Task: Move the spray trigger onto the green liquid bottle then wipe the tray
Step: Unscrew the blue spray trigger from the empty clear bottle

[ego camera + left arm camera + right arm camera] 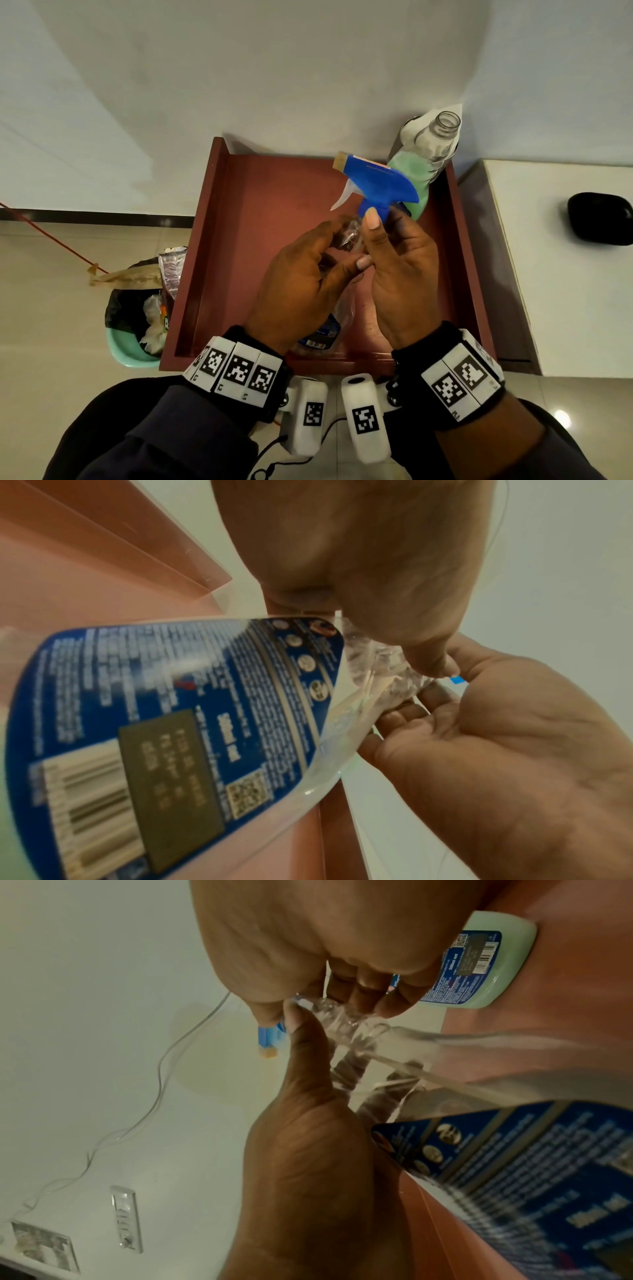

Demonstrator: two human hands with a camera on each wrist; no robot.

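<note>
A blue spray trigger (373,181) sits at the neck of a clear, empty bottle with a blue label (325,329), held above the red-brown tray (260,212). My left hand (337,246) grips that bottle's neck (377,664). My right hand (376,222) pinches the trigger's blue collar with thumb and fingers. In the right wrist view a thin tube runs down inside the clear bottle (514,1164). The green liquid bottle (416,171) stands uncapped in the tray's far right corner, and its base (493,969) shows in the right wrist view.
A teal bin (137,325) lined with a black bag and full of rubbish stands on the floor left of the tray. A white counter (548,274) with a black object (599,219) lies to the right. A wall rises right behind the tray.
</note>
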